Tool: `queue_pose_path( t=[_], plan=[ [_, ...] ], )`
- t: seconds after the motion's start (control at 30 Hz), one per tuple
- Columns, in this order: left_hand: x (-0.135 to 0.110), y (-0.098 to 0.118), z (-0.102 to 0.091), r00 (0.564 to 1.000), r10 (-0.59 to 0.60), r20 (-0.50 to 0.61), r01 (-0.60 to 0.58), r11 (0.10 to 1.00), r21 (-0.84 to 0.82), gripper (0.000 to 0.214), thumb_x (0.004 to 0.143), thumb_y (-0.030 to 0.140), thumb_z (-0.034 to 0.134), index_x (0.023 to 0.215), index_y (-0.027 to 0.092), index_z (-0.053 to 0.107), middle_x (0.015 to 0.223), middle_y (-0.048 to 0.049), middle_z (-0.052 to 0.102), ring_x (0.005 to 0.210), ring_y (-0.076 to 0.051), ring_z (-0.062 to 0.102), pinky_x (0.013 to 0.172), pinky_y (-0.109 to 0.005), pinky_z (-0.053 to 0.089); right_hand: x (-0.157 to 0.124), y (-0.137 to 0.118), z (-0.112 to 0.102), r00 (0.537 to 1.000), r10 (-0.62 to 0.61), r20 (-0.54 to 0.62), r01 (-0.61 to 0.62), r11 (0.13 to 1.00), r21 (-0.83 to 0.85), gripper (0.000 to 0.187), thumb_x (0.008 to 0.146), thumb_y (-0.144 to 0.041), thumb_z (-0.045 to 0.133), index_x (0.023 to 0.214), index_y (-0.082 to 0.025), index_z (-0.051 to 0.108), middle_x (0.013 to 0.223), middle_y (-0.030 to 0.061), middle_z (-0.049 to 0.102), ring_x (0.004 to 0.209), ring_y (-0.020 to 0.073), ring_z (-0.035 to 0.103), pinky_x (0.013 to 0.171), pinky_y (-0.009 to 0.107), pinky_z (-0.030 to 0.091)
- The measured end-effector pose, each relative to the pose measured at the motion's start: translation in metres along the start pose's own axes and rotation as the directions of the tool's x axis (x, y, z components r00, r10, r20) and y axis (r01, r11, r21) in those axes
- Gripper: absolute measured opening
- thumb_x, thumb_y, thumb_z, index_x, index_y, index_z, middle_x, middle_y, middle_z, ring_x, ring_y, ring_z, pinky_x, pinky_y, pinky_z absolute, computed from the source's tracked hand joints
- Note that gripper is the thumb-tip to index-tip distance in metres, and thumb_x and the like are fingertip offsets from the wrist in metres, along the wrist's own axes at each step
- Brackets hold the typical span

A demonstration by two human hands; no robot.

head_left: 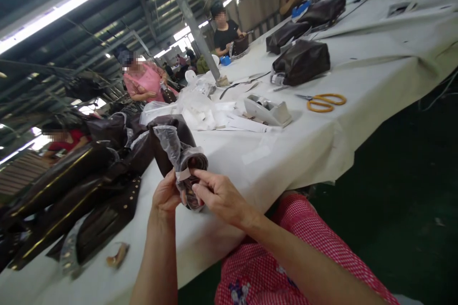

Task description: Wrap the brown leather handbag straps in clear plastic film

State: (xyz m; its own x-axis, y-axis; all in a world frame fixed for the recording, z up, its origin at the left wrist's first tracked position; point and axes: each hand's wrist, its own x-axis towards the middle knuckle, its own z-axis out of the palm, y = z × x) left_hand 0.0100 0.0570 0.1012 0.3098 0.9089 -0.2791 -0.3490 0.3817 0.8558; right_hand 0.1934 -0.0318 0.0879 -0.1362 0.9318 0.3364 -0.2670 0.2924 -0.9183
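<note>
Both hands are at a brown strap rolled into a coil (195,164), partly covered in clear plastic film (168,140). Around its side lies a pale strip that looks like tape (183,175). My left hand (167,194) grips the coil from the left, fingers closed around it. From the right, my right hand (220,195) has its index finger and thumb bent against the coil, the index fingertip by the pale strip. Right behind the coil stands a dark brown bag (161,152); whether the strap is joined to it, I cannot tell.
Dark brown bags (100,214) are heaped at left. A tape dispenser (268,110), orange-handled scissors (324,101), plastic wrap (195,105) and another brown bag (302,62) lie on the white-covered table (379,90). Several people work around it. A post (193,24) rises at its far side.
</note>
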Motion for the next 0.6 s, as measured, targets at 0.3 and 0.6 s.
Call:
queue_pose_path(
  t=[0.3, 0.6],
  plan=[
    [-0.006, -0.016, 0.021, 0.993, 0.047, 0.107, -0.061, 0.989, 0.133, 0.026, 0.075, 0.025, 0.077, 0.097, 0.015, 0.067, 0.080, -0.0038, 0.074, 0.078, -0.022, 0.072, 0.075, -0.031, 0.059, 0.005, -0.001, -0.008, 0.994, 0.107, 0.031, -0.103, 0.990, -0.094, 0.010, 0.075, -0.013, 0.057, 0.083, -0.016, 0.061, 0.052, -0.0072, 0.053, 0.048, 0.0064, 0.047, 0.048, 0.017, 0.036],
    [-0.013, -0.044, 0.058, 0.983, 0.051, 0.174, -0.090, 0.971, 0.222, 0.047, 0.064, 0.029, 0.084, 0.106, 0.016, 0.065, 0.077, -0.0026, 0.071, 0.064, -0.015, 0.068, 0.059, -0.022, 0.053, -0.006, 0.015, -0.042, 0.913, 0.361, 0.190, -0.383, 0.919, 0.095, 0.020, 0.075, -0.030, 0.067, 0.087, -0.016, 0.058, 0.054, -0.0050, 0.060, 0.036, 0.0050, 0.043, 0.032, 0.015, 0.029]
  ],
)
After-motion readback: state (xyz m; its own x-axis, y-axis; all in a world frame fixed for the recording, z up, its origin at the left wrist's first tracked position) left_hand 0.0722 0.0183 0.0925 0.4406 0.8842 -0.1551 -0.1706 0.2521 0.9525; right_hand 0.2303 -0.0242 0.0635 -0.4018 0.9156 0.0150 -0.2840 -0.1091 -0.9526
